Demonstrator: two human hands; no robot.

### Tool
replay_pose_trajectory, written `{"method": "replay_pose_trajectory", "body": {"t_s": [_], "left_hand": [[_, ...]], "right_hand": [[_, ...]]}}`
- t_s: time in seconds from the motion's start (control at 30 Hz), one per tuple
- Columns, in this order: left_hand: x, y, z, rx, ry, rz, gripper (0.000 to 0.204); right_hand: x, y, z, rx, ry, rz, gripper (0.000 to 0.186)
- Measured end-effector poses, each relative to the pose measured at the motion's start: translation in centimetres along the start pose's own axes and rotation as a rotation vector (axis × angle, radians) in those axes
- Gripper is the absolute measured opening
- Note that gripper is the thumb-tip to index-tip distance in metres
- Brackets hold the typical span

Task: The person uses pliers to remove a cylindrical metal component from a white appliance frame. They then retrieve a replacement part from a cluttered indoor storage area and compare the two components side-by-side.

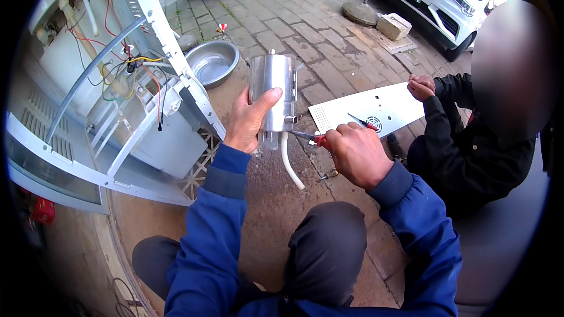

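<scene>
Clasped around a red-handled tool [321, 141], the right hand [358, 155] holds its tip near the white tube [289, 162] below a metal cylinder [274, 76] gripped by the left hand [251, 120], with a grey basin [233, 61] beyond and a white car [433, 4] farther off.

Shiny metal canister [275, 76], roughly upright, white hose [290, 166] curving below, red-handled tool [306, 136] slanting near its lower end

Lit by bright, diffuse daylight — glints off the cylinder [271, 70], pales the panel [352, 103], darkens beneath the upper-right car [433, 7]. Bows edges at left, blackens corners — blurs heavily at right over a person [487, 158].
</scene>
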State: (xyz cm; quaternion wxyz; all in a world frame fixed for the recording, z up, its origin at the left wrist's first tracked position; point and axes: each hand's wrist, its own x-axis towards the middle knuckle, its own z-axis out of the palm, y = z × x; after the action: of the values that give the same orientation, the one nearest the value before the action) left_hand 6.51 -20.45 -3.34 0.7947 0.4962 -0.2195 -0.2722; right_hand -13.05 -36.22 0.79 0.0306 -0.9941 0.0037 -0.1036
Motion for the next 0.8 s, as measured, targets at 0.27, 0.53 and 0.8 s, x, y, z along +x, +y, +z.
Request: {"method": "replay_pose_trajectory", "body": {"t_s": [0.27,0.53,0.8], "left_hand": [[-0.8,0.2,-0.8,0.199,-0.214,-0.081,0.08],[0.2,-1.7,-1.3,-0.315,0.037,-0.178,0.069],[-0.4,-3.1,2.4,-0.34,0.108,-0.113,0.061]], "right_hand": [[1.9,2.2,-1.5,-0.046,-0.121,-0.376,0.008],[-1.8,4.0,-0.4,0.62,-0.157,0.248,0.015],[-0.1,-2.2,4.0,1.062,0.215,0.487,0.051]]}}
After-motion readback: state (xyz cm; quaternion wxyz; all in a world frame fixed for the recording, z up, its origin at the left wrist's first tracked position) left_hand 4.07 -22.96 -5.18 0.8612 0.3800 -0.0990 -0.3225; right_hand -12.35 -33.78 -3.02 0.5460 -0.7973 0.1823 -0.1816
